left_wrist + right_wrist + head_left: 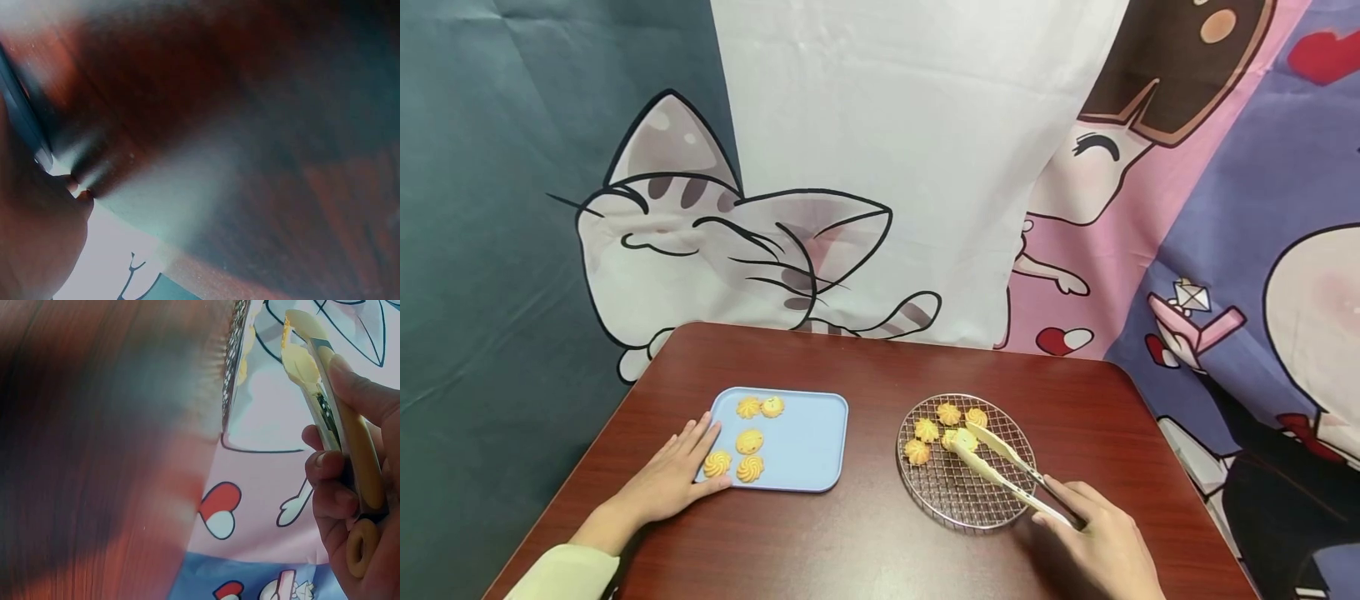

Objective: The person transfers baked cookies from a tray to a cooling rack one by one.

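— What are your hands doing?

— Your right hand (pixel 1105 542) grips the cream-coloured tongs (pixel 1000 467) near their hinge end; your fingers (pixel 328 469) curl round both arms, with a thumb laid along the upper one. The tong tips stand slightly apart and close round one rosette cookie (pixel 958 439) on the round wire cooling rack (pixel 955 500). Your left hand (pixel 673 475) lies flat on the bench (pixel 865 542), fingers straight and a little spread, grasping nothing. The fingertips touch the left edge of the light blue tray (pixel 808 450).

— What do the containers hold?

— The tray carries five cookies: two side by side at its far edge (pixel 760 407), one in the middle of the left half (pixel 749 441), and two at the near left corner (pixel 733 467), just beside your fingertips. The rack carries five as well, all bunched at its far left part (pixel 936 429), counting the one between the tong tips. Its near half is bare mesh.

— How do the cookies look?

— You see small golden-yellow piped swirls with ridged edges, some with a darker spot at the centre. The right wrist view shows the tong tips pale yellow against the rack's rim (pixel 232 356). The left wrist view is too blurred to show more than your palm (pixel 37 244) on the dark red wood.
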### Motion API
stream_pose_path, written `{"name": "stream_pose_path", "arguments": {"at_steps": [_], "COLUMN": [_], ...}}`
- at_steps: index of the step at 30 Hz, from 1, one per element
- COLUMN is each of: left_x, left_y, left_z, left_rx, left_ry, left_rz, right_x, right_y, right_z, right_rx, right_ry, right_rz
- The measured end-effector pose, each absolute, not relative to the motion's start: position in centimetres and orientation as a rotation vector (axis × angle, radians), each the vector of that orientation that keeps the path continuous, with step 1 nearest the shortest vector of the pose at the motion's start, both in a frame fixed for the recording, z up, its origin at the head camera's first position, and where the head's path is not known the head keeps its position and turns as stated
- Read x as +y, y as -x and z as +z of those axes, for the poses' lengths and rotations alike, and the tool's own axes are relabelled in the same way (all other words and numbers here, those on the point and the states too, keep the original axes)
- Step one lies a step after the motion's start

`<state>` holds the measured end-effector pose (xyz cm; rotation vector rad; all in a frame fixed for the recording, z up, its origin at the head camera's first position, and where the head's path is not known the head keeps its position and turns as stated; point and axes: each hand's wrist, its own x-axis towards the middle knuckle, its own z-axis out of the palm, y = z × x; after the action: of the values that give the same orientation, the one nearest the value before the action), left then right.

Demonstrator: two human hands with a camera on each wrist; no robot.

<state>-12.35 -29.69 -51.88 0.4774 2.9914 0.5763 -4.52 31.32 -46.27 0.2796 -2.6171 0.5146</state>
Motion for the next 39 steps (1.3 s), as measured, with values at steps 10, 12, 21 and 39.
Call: {"name": "stream_pose_path", "arguments": {"at_steps": [10, 12, 21, 39], "left_x": [-29.8, -29.8, -29.8, -29.8], "left_y": [12.4, 12.4, 12.4, 12.3], "left_z": [-51.9, -51.9, -51.8, -52.0], "left_rx": [2.997, 2.997, 2.991, 2.989], "left_ry": [-0.484, -0.485, -0.485, -0.495], "left_rz": [0.557, 0.557, 0.558, 0.565], "right_x": [32.6, 32.8, 33.4, 33.7], "right_y": [4.7, 4.8, 5.2, 5.8], "right_z": [-46.2, -46.3, -46.5, -47.0], "right_rx": [-2.714, -2.734, -2.741, -2.759], "right_ry": [-0.195, -0.181, -0.154, -0.155], "right_rz": [0.47, 0.459, 0.479, 0.488]}}
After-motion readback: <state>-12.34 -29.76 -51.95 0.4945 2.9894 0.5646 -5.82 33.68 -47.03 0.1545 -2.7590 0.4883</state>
